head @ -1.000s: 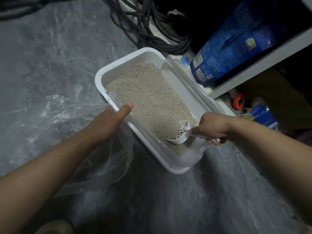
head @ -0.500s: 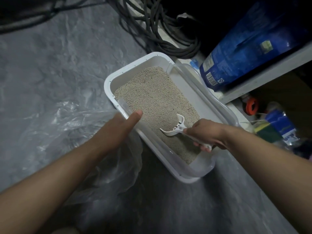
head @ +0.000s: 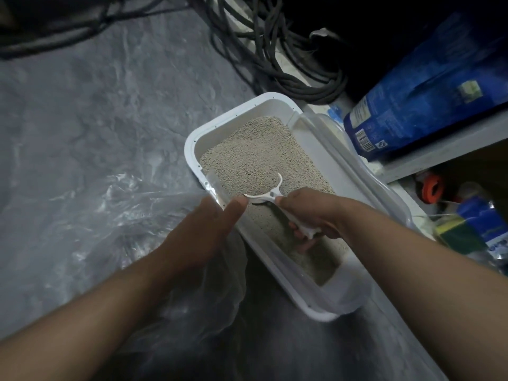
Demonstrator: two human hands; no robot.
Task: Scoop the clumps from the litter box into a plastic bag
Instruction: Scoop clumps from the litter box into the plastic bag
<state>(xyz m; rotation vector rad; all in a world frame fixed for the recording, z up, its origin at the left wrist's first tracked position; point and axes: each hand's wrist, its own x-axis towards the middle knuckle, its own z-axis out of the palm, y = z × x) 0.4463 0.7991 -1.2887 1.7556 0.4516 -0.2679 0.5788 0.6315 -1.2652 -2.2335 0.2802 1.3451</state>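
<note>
While your right hand [head: 310, 215] grips the scoop [head: 268, 195] and your left hand [head: 203, 235] holds the litter box [head: 189, 141] rim, sift gently, then tip into the bag [head: 132, 204].

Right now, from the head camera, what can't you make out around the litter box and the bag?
- Left hand fingers: behind its own back, at the litter box rim; grip unclear.
- Scoop contents: clumps indistinguishable from loose litter.
- Plastic bag mouth: covered by the left arm.
- Blue bag print: too small, dark.
- Right hand hides the scoop's handle middle.
</note>
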